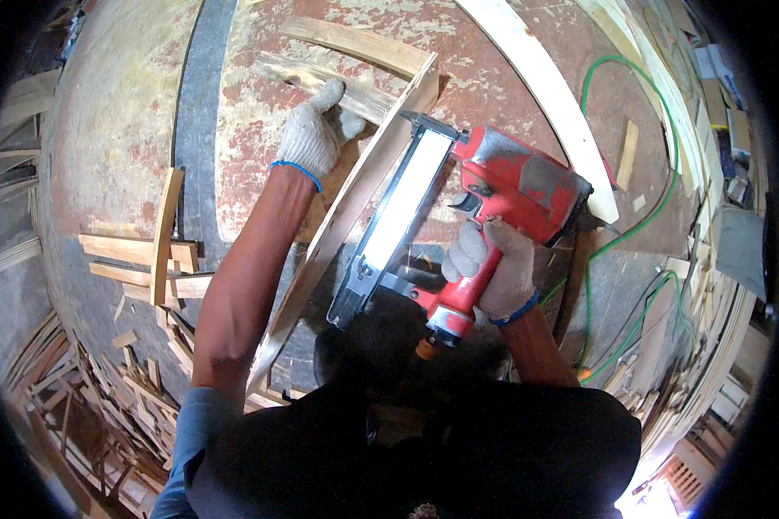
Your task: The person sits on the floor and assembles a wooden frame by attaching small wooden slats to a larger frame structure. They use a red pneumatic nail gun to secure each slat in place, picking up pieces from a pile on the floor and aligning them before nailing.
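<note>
My right hand (506, 272), in a pale knit glove, is wrapped around the handle of a red nail gun (519, 186) with worn paint. The gun's nose touches or nearly touches the side of a long narrow board (337, 221) standing on edge, close to its far end. To the left of that board, my gloved left hand (310, 138) is closed on a rough wooden slat (368, 97) whose right end meets the board. Some of its fingers are hidden under the slat. A second, slightly curved slat (355, 43) meets the board's far end.
A wide curved pale strip (545, 78) lies to the right on the stained worktable (260, 190). A green air hose (672, 164) loops along the right side. Joined wooden pieces (166, 246) sit at left, with many offcuts (143, 372) below them.
</note>
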The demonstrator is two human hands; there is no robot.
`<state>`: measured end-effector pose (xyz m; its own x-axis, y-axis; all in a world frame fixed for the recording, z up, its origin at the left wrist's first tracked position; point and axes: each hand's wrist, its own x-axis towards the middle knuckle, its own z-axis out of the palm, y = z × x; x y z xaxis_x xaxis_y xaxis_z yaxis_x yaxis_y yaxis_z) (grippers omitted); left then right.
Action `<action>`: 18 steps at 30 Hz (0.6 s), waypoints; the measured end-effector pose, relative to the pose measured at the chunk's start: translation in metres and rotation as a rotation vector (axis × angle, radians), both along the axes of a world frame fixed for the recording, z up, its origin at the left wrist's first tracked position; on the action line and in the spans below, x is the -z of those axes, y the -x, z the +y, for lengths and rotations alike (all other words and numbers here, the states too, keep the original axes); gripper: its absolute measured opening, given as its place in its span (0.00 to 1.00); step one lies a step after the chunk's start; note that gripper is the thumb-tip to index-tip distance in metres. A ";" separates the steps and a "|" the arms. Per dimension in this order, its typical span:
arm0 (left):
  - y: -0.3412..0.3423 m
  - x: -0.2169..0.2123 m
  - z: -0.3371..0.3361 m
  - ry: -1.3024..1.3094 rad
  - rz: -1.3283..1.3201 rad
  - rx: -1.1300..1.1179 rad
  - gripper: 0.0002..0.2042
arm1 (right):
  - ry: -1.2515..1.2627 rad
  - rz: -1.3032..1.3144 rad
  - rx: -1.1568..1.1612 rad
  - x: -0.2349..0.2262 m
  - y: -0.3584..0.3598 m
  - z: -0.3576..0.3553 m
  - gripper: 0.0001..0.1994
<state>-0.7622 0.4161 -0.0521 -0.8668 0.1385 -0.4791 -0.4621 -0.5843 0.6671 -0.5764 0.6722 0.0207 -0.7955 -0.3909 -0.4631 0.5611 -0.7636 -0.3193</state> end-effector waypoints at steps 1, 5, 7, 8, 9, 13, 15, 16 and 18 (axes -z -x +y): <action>0.000 0.001 -0.002 0.000 -0.007 0.002 0.15 | 0.008 0.005 -0.001 0.002 0.000 -0.001 0.19; -0.001 -0.012 0.007 -0.014 -0.016 -0.031 0.15 | -0.027 -0.023 0.034 0.002 -0.002 -0.001 0.22; -0.006 -0.018 0.012 0.013 -0.022 -0.045 0.15 | -0.023 -0.034 0.044 -0.003 -0.002 -0.002 0.22; -0.009 -0.019 0.012 0.043 -0.030 -0.040 0.15 | -0.022 -0.038 0.049 -0.005 -0.002 -0.003 0.22; -0.010 -0.018 0.012 0.074 -0.038 -0.034 0.16 | -0.010 -0.025 0.037 -0.003 -0.003 -0.004 0.22; -0.006 -0.009 0.001 0.084 -0.057 0.054 0.19 | 0.007 -0.034 0.021 -0.003 -0.007 -0.007 0.22; -0.001 -0.003 -0.006 0.017 -0.029 0.036 0.19 | -0.016 -0.053 0.039 -0.008 -0.006 -0.009 0.22; 0.002 0.001 -0.009 -0.016 -0.015 0.026 0.20 | -0.033 -0.061 0.049 -0.009 -0.006 -0.010 0.22; 0.004 -0.001 -0.008 0.045 -0.024 -0.014 0.20 | -0.041 -0.076 0.060 -0.010 -0.007 -0.009 0.21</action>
